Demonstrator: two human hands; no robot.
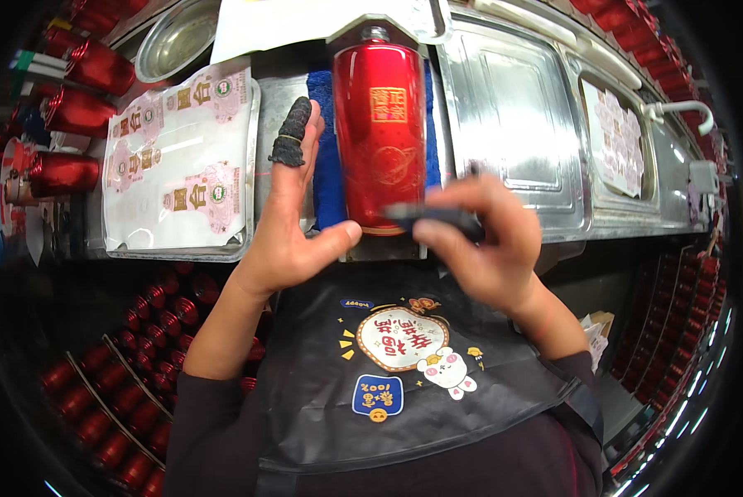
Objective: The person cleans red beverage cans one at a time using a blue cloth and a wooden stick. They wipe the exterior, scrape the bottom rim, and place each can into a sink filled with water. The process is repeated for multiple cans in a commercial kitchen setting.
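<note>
A large glossy red bottle [380, 140] lies on its side over a blue cloth [326, 155], its neck pointing away from me. Gold characters and a fainter round line design mark its upper face. My left hand [297, 217] is at the bottle's left, fingers stretched away from me and thumb apart near the bottle's base, holding nothing. A black ribbed cover with a band wraps one of its fingers. My right hand [489, 236] grips a dark pen-like tool [436, 216], blurred, its tip over the lower part of the bottle. Whether the tip touches the glass cannot be told.
On the left are a tray of printed decal sheets [176, 217], a metal bowl [179, 40] and upright red bottles [67, 174]. A metal tray [514, 124] and another holding decals [613, 140] stand right. Racks of red bottles [107, 397] fill both lower sides.
</note>
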